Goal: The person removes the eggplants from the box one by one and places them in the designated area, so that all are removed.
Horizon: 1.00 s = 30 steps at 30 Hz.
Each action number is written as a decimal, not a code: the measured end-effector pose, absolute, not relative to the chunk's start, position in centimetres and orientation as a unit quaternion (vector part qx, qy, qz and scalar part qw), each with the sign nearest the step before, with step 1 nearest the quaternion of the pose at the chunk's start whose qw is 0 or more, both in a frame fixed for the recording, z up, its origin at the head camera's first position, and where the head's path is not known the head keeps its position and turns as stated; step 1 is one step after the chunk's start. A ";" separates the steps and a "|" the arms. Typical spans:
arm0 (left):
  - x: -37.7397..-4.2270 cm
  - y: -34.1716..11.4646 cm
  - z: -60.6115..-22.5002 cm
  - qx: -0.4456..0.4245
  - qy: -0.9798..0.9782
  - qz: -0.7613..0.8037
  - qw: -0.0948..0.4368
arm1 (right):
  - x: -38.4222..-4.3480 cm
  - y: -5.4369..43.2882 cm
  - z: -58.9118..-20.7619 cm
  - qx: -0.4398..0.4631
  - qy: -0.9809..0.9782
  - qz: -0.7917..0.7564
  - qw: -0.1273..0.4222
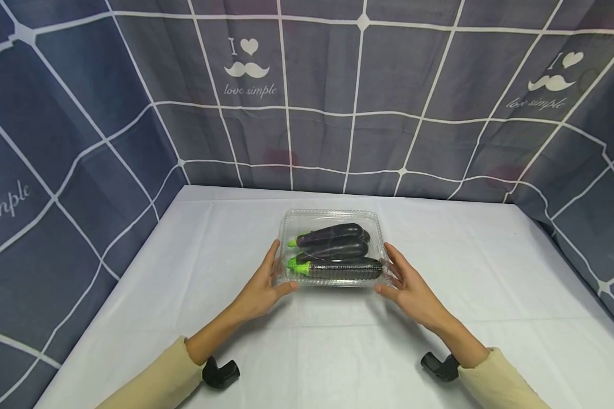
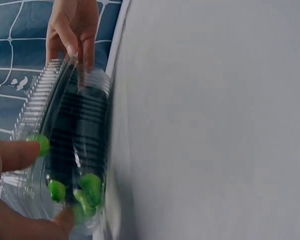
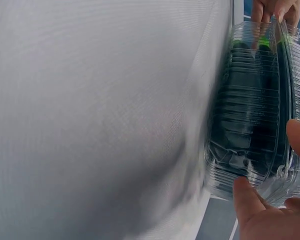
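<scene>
The clear plastic clamshell container [image 1: 332, 212] is on or just over the white tablecloth [image 1: 332, 352]; I cannot tell which. Inside it, dark eggplants [image 1: 340, 250] lie lengthwise, green stem ends toward its left, probably because they fit best along its length. My left hand [image 1: 262, 291] grips its left end and my right hand [image 1: 414, 293] its right, each partly spread around a near corner, likely to balance the load. Beyond its far edge hangs a grid-patterned curtain [image 1: 317, 136].

Eggplants [image 1: 332, 233] are showing near-black, stems [image 1: 302, 268] are showing bright green, blue-grey curtain [image 1: 322, 68] is bearing white grid lines, worktop [image 1: 337, 346] is showing white
</scene>
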<state>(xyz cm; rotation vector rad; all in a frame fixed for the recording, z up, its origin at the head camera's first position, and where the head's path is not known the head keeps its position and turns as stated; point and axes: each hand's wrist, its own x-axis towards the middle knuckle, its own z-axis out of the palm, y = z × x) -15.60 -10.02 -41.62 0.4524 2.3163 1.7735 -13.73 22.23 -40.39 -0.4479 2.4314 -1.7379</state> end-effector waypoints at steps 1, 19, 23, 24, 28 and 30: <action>-15.6 -10.0 -41.6 0.152 0.778 0.602 0.094 | -13.8 22.3 -40.4 -0.150 0.803 -0.573 0.060; -15.0 -9.8 -41.9 0.143 0.741 0.650 0.092 | -13.9 22.4 -40.2 -0.142 0.805 -0.573 0.066; -15.0 -9.8 -42.1 0.141 0.737 0.655 0.089 | -14.0 22.4 -40.1 -0.141 0.805 -0.572 0.069; -15.0 -9.8 -42.1 0.140 0.737 0.655 0.088 | -14.0 22.4 -40.1 -0.140 0.805 -0.573 0.070; -15.0 -9.9 -42.2 0.143 0.738 0.655 0.083 | -14.1 22.4 -40.2 -0.137 0.805 -0.573 0.071; -14.9 -9.9 -42.2 0.147 0.736 0.655 0.082 | -14.1 22.4 -40.3 -0.135 0.804 -0.575 0.072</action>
